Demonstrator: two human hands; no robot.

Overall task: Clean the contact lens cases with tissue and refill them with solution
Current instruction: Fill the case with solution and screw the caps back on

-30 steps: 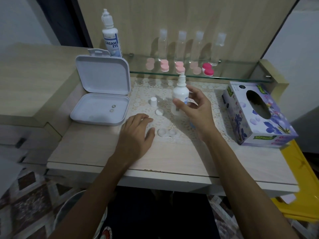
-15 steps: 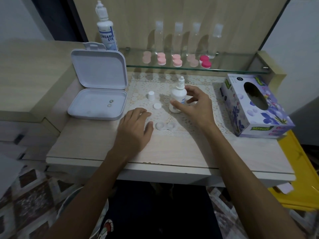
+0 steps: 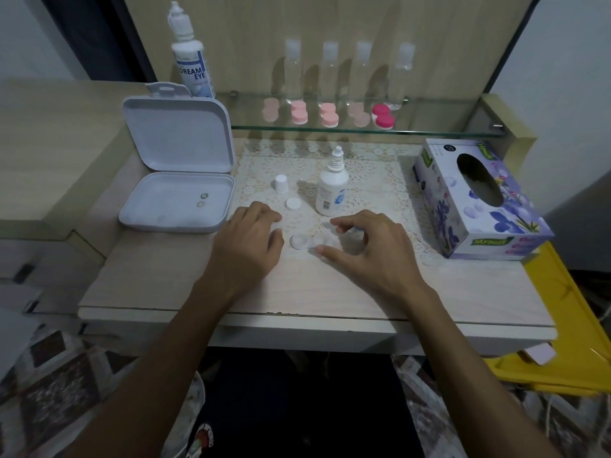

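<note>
A clear contact lens case (image 3: 300, 241) lies open on the lace mat between my hands. My left hand (image 3: 249, 246) rests flat on the table just left of it, fingers relaxed. Just right of the case hovers my right hand (image 3: 367, 251), its thumb and fingers loosely curved and holding nothing. A small white solution bottle (image 3: 331, 188) stands upright and uncapped behind the case. Its white cap (image 3: 281, 183) and a round case lid (image 3: 293, 203) lie to the bottle's left. The tissue box (image 3: 479, 200) sits at the right.
An open white box (image 3: 178, 196) with two lenses inside stands at the left. A large solution bottle (image 3: 190, 57) stands behind it. Pink lens cases (image 3: 329, 114) and clear bottles (image 3: 363, 71) line a glass shelf at the back. A yellow bin (image 3: 562, 325) is at the right.
My right hand has let go of the small solution bottle, which now stands on the mat, and moved back toward the lens case. My left hand has stayed put.
</note>
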